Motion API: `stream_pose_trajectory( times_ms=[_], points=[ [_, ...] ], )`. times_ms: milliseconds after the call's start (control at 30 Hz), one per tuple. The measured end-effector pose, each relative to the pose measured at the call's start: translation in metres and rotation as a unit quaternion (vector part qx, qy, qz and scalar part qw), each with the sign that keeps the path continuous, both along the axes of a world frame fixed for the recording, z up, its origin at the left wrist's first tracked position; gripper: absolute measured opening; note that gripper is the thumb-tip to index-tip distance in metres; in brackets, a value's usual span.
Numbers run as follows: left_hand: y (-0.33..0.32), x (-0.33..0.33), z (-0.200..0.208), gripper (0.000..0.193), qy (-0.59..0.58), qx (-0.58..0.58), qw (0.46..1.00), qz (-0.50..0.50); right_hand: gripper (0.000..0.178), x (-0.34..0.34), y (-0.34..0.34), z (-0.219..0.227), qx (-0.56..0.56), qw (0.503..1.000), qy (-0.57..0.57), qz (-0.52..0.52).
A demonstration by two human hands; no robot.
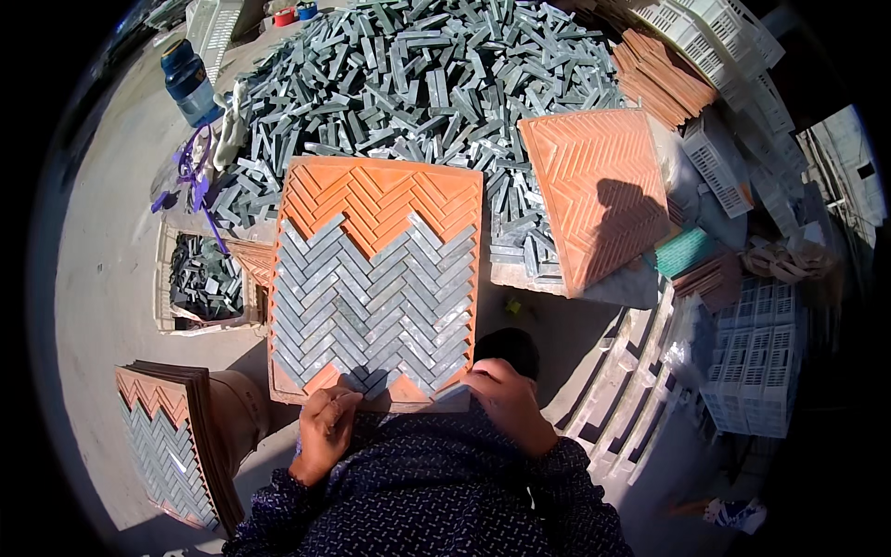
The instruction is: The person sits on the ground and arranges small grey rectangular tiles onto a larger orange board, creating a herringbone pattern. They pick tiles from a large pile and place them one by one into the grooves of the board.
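Observation:
In front of me rests an orange mould tray (382,178) with herringbone slots. Grey stone strips (376,292) fill its middle and lower part in a zigzag, while the top slots and a few spots along the near edge show bare orange. My left hand (325,429) is at the near edge, left of centre, fingers closed in a pinch; whatever they hold is hidden. At the near right corner my right hand (510,401) pinches a grey stone strip (451,392), which lies at the tray's edge.
Behind the tray rises a large heap of loose strips (418,74). An orange mould (594,195) leans at its right. To the left are a crate of dark pieces (167,306), a blue jug (190,88) and a stack of filled moulds (167,446). White crates (756,362) stand right.

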State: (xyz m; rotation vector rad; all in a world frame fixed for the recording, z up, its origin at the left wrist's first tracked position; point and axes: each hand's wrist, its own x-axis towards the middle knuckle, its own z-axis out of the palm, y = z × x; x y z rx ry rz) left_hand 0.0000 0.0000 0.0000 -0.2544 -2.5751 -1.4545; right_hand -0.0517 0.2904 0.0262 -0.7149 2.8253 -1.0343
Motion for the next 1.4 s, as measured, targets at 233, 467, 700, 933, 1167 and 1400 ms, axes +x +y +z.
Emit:
stream_pose_trajectory(
  times_ms=[233,467,700,933,1167,1400],
  points=[
    [-0.006,0.005,0.0,0.027,-0.011,-0.009,0.999,0.03,0.02,-0.008,-0.012,0.002,-0.03,0.999,-0.015,-0.023],
    [-0.005,0.002,-0.005,0.027,-0.03,0.001,0.999,0.015,0.015,0.001,-0.014,-0.019,-0.035,0.999,0.03,-0.02],
    [-0.005,0.001,0.0,0.025,-0.008,0.003,1.0,0.029,0.015,-0.05,0.009,-0.002,-0.091,0.989,0.07,-0.097],
    [-0.005,0.0,0.004,0.023,0.004,-0.009,0.999,0.039,0.027,-0.157,0.036,-0.009,0.027,0.967,0.188,-0.17],
    [-0.008,-0.006,0.004,0.024,0.008,0.018,0.999,0.039,0.013,-0.193,0.036,-0.009,0.092,0.973,0.186,-0.105],
    [-0.039,0.0,-0.018,0.015,-0.077,0.174,0.959,0.21,0.015,-0.122,-0.051,0.034,-0.326,0.93,-0.01,-0.171]
  ],
)
